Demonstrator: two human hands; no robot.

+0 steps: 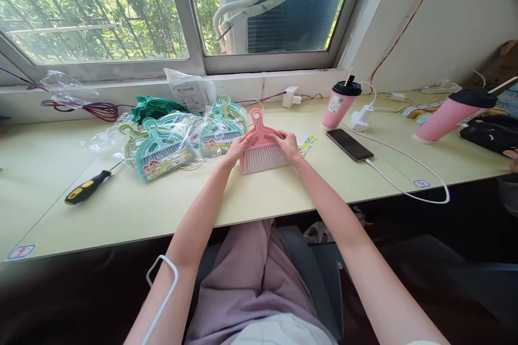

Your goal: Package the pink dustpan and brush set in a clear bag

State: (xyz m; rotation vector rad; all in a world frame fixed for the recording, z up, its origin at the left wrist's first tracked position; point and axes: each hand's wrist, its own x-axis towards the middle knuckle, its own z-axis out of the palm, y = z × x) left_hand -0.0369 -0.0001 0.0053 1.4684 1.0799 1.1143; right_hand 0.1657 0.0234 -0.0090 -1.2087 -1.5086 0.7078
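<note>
A pink brush with pale bristles [265, 158] rests at the middle of the table, its looped handle pointing toward the window. A pink dustpan seems to lie behind it, mostly hidden. My left hand [238, 149] grips the left side of the pink set. On its right side my right hand [288, 145] has its fingers wrapped over the edge. Left of my hands lie blue and green dustpan sets [162, 145] in clear plastic, with another wrapped blue set [220, 132] closer to the pink one. A yellow-green card [308, 144] lies just beyond my right hand.
On the table [141, 215] are a screwdriver [88, 187] at left and a phone [350, 144] with a white cable at right. Pink cups [342, 105] stand at the right, one strongly tilted in view. A person's fingers [513, 159] show at the far right edge.
</note>
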